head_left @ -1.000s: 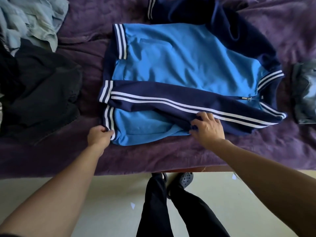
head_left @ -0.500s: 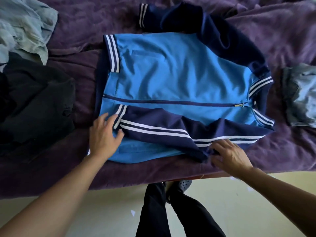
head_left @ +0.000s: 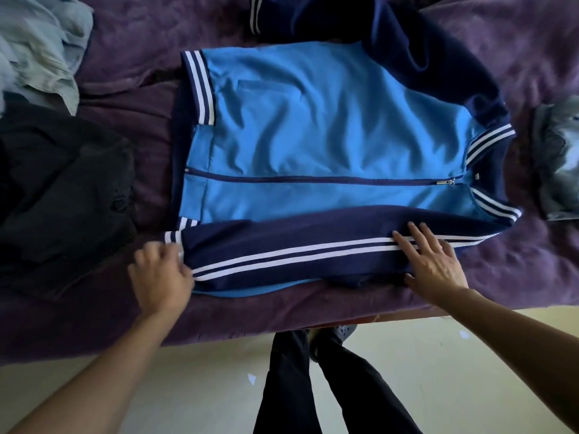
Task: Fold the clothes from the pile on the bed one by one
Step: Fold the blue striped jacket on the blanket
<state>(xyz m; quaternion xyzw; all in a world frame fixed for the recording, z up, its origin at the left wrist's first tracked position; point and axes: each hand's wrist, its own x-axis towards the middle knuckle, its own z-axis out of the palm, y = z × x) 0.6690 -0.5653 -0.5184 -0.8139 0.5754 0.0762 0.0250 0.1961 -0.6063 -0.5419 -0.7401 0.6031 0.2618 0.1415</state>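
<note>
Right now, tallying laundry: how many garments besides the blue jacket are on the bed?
3: a pale blue-grey garment at the far left, a black garment left of the jacket, a grey garment at the right edge. Others may lie underneath or out of frame.

Blue zipped jacket [head_left: 329, 130], sleeve [head_left: 297, 249] folded across

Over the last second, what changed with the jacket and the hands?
The near sleeve slid from slanting across the jacket toward the person and now lies straight along its near edge. The left hand left the hem corner for the cuff; its grip is blurred. The right hand flattened on the sleeve. The far sleeve and dark pile stayed put.
</note>
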